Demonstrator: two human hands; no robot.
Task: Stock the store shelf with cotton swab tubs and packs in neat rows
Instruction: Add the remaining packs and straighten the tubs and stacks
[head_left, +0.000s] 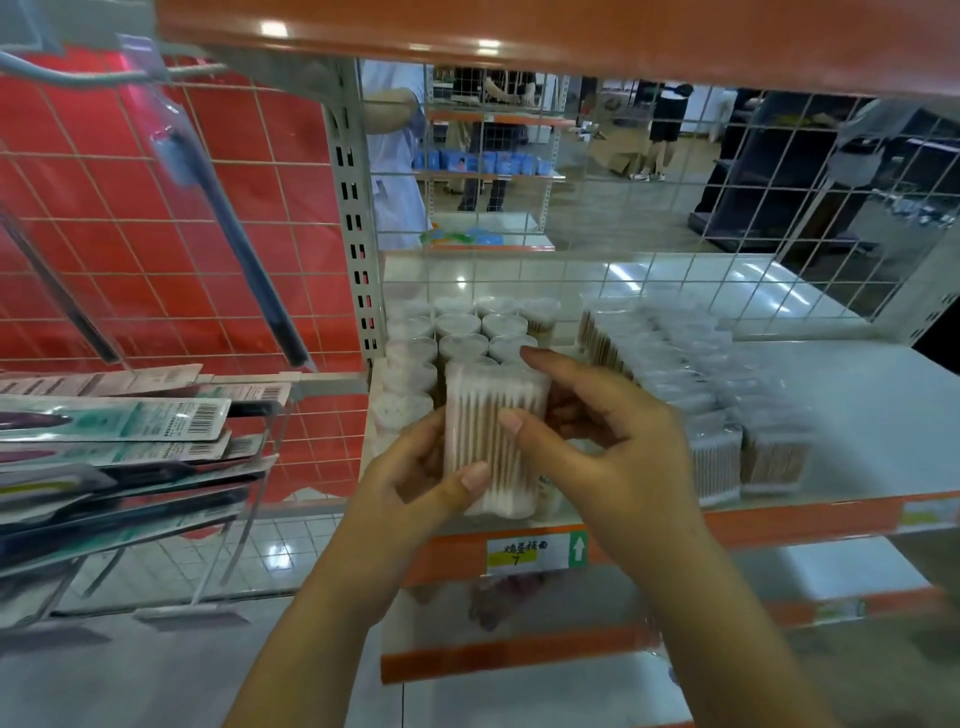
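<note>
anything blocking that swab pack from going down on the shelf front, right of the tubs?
Nothing visible does. Both the left hand and right hand already hold the cotton swab pack at the shelf front. Round tubs stand behind and left, stocked packs to the right; the gap underneath is mostly hidden.

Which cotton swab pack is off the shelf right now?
The clear pack held between both hands in front of the round tubs; the other packs sit in rows.

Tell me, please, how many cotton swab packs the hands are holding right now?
1. A single cotton swab pack is held upright at the shelf's front edge, between the left hand and right hand. Others may be hidden behind it.
</note>
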